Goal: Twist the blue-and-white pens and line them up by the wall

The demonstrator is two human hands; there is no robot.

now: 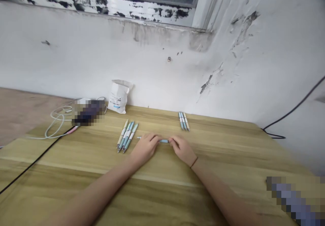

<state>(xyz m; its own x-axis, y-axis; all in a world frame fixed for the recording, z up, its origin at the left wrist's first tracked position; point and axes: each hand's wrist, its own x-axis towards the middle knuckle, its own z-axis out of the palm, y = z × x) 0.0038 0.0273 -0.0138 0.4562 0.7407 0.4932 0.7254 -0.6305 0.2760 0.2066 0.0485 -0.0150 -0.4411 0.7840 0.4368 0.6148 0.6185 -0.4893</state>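
Observation:
A light blue pen [164, 141] lies sideways between my two hands, low over the table. My left hand [147, 146] is closed around its barrel, and the clicker end sticks out to the left. At the right end, the fingertips of my right hand [181, 148] pinch the tip; whether they hold a separate part there is hidden. Left of my left hand lies a group of several pens [127, 136] in cream, blue and green. Beyond my right hand, three more pens [183, 121] rest side by side near the wall.
The wooden table [157, 182] meets a stained white wall [152, 66]. A white packet [118, 96] stands at the back left. Beside it are white cables [54, 121], a blurred dark object [88, 112] and a black cord [38, 160]. Another blurred object [294, 199] sits at the right front.

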